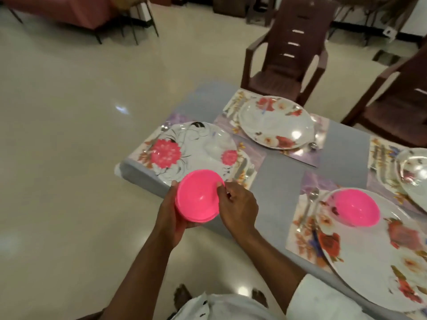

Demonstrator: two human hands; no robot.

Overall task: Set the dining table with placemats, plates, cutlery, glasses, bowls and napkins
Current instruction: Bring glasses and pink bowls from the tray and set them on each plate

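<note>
Four floral placemats and plates are laid on the grey table (288, 172), cutlery beside some; one glossy pink plastic bowl (357, 208) sits on the nearest plate (381, 262). Left hand (172, 218) cradles a stack of pink bowls (198, 196) beside the table's corner, right hand (238, 204) pinching its top rim. Three bowls seem left; no glasses or napkins show

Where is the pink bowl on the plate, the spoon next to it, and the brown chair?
pink bowl (357, 207), head view, inside of the bowl.
spoon (313, 194), head view, its round scoop end.
brown chair (293, 46), head view, slatted backrest.
</note>
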